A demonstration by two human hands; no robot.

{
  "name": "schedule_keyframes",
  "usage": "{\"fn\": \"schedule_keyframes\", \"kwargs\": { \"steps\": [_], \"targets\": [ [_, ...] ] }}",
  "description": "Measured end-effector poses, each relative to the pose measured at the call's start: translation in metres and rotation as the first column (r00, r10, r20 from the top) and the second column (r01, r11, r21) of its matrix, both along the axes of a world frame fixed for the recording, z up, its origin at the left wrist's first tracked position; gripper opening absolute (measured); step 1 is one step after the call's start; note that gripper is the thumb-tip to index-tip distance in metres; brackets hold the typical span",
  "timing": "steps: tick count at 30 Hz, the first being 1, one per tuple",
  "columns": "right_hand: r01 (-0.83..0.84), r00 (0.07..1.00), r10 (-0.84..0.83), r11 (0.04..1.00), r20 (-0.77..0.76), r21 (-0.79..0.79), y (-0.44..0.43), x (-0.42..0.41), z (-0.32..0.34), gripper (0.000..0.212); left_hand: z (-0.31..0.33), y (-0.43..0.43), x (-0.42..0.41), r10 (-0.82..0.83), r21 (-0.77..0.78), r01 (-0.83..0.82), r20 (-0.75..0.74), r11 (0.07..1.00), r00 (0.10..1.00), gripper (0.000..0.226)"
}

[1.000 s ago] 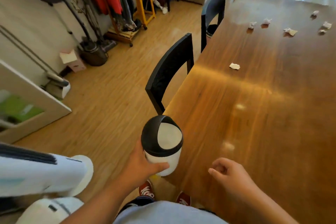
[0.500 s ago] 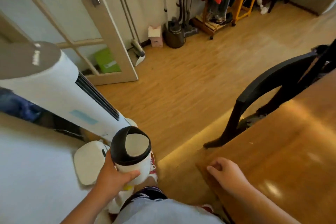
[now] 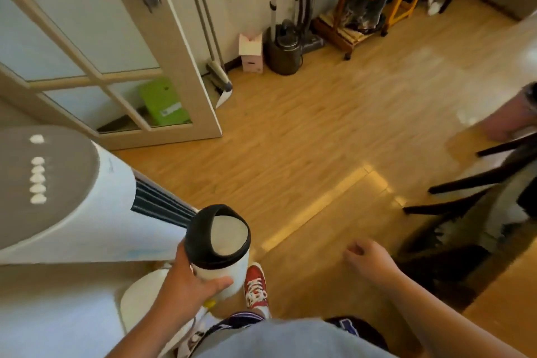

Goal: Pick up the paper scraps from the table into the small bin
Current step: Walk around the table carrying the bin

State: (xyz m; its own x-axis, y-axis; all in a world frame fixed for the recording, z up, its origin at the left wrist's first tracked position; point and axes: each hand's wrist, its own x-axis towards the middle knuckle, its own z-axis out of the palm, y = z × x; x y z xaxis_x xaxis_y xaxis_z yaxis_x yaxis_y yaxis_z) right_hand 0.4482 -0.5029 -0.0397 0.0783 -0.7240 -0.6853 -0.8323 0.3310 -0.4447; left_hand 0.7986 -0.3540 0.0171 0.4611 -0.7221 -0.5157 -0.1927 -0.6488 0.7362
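Holding the small bin (image 3: 219, 244) upright, the left hand (image 3: 186, 279) wraps it — the right hand (image 3: 370, 261), loosely curled and empty, hangs nearer the desk (image 3: 499, 311).

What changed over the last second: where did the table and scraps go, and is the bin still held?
The view swung left, away from the table: the scraps left the picture, and the floor and glass door came in. The left hand kept its grip on the small bin; the right hand stayed loosely curled and empty.
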Motion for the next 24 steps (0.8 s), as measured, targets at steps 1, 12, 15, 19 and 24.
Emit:
{"fn": "schedule_keyframes", "kwargs": {
  "steps": [1,12,15,19,24],
  "targets": [
    [0.034,0.999,-0.034,0.999,-0.018,0.022,-0.006,0.001,0.001,0.01,0.002,-0.019,0.005,-0.027,-0.003,0.027,-0.011,1.0,1.0,0.122],
    [0.326,0.94,-0.284,0.913,-0.192,0.244,-0.054,-0.041,-0.039,0.007,0.013,-0.259,-0.025,-0.31,-0.19,0.301,-0.017,0.934,0.951,0.114],
    [0.377,0.919,-0.318,0.882,-0.233,0.281,-0.087,-0.051,-0.059,0.011,0.01,-0.322,-0.034,-0.339,-0.214,0.329,-0.015,0.92,0.941,0.112],
    [0.396,0.912,-0.329,0.858,-0.243,0.326,-0.161,-0.057,-0.069,0.025,0.013,-0.386,-0.033,-0.323,-0.155,0.318,-0.011,0.935,0.946,0.116],
    [0.424,0.905,-0.398,0.867,-0.148,0.263,-0.278,-0.048,-0.052,0.016,0.013,-0.434,-0.019,-0.278,-0.085,0.276,-0.005,0.957,0.961,0.117]
  ]
}}
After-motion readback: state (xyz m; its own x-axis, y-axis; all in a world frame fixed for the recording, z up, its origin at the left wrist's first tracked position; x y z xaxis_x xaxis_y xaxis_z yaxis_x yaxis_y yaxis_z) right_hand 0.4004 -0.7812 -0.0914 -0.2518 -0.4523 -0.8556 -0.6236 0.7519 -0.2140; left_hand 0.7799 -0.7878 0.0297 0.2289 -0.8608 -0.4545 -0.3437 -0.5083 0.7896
